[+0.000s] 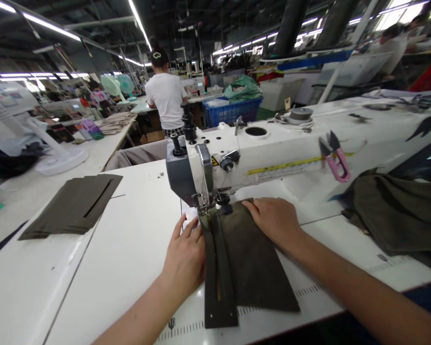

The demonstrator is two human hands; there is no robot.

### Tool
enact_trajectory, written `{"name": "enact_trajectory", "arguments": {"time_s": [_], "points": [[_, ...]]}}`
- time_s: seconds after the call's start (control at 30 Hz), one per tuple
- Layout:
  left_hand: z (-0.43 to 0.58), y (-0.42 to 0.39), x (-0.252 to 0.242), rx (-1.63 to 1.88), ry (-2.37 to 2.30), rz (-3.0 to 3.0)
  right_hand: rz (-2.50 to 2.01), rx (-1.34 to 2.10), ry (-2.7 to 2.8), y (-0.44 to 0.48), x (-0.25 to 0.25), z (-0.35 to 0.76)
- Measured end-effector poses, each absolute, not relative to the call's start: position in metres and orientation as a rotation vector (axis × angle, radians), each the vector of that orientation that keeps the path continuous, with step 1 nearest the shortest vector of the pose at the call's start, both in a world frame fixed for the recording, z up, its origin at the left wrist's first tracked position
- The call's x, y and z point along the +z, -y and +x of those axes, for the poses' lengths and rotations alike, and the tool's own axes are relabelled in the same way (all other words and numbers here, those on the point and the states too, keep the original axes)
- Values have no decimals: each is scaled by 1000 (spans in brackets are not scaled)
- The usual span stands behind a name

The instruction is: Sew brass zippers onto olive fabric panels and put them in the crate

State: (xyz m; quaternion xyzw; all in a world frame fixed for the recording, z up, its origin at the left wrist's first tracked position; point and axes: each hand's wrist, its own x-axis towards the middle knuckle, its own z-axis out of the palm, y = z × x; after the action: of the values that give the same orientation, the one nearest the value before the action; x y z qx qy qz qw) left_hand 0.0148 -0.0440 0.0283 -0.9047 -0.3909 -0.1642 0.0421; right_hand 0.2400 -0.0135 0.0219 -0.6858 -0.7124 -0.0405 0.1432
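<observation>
A dark olive fabric panel (256, 261) lies under the presser foot (210, 206) of a white sewing machine (215, 158). Along its left side runs a strip with a zipper (217, 268), whose teeth show brassy near the lower end. My left hand (187, 249) rests beside the strip's left edge, fingers spread and near the presser foot. Across the upper right edge of the panel lies my right hand (275, 218), its fingers stretched out flat on the cloth and pointing toward the machine head. The needle tip is too small to make out.
A stack of olive fabric pieces (72, 206) lies on the table at left. Pink-handled thread snips (334, 158) are on the machine arm. Bunched olive cloth (398, 211) sits at right. Ahead, a person in white (167, 98) works near a blue basket (232, 111).
</observation>
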Motion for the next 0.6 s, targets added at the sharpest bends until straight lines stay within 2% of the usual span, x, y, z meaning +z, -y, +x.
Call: {"name": "enact_trajectory", "arguments": {"time_s": [0.37,0.47,0.6], "points": [[15,45,27,-491,1259,-2764,-2077,-451,2238,17,29,238],[13,46,26,-540,1308,-2786,-1757,-467,2254,29,35,219],[8,46,21,-743,1341,-2752,-1210,-121,2323,44,17,191]]}}
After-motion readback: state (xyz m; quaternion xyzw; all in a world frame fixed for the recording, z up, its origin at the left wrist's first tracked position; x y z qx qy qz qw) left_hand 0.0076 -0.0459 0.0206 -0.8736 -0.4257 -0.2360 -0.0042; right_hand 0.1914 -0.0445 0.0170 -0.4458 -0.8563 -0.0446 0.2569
